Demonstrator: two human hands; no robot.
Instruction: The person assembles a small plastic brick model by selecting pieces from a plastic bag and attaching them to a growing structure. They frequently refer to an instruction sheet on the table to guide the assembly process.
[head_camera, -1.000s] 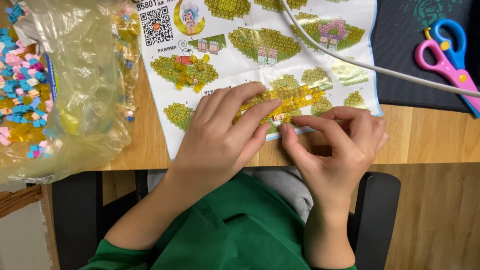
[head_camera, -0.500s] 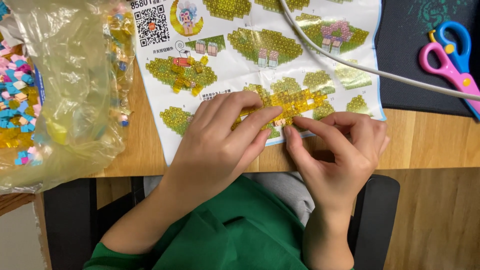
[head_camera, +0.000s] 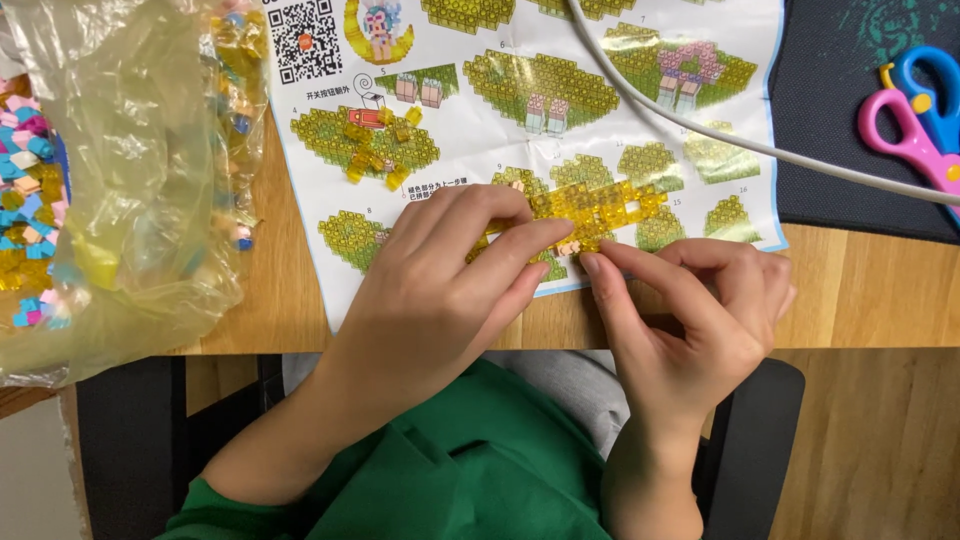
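A: Head view first. Where to find the yellow brick plate (head_camera: 600, 205)?
B: On the instruction sheet (head_camera: 520, 90), close to the near edge of the desk (head_camera: 870, 290), roughly mid-width, partly under fingers.
A: And the hands?
B: Close together, nearly touching. Left hand (head_camera: 450, 290) laid over the plate's left end, fingers clamped down, pinning it to the sheet. Right hand (head_camera: 700, 320) just beside, index fingertip (head_camera: 592, 265) set against the plate's near edge by a small pink piece (head_camera: 570, 247). Other fingers curled in; impossible to tell whether pinching anything.
A: Step in hand?
B: Judging by the pose, seating that small piece at the plate's edge.
A: Needed for the next move?
B: Probably a steady left-hand hold and a fine, straight push from the fingertip. Easy to skid a thin plate sideways on slick paper.
A: Look of the plate?
B: Translucent yellow, studded, long and flat, built of many tiny bricks, jagged in outline, much like the printed yellow shapes beneath.
A: Around it?
B: Clear plastic bag (head_camera: 130, 170) of coloured bricks at the desk's left edge. White cable (head_camera: 700, 125) across the sheet. Pink and blue scissors (head_camera: 915, 120) on a dark mat (head_camera: 840, 100) toward the far right corner.
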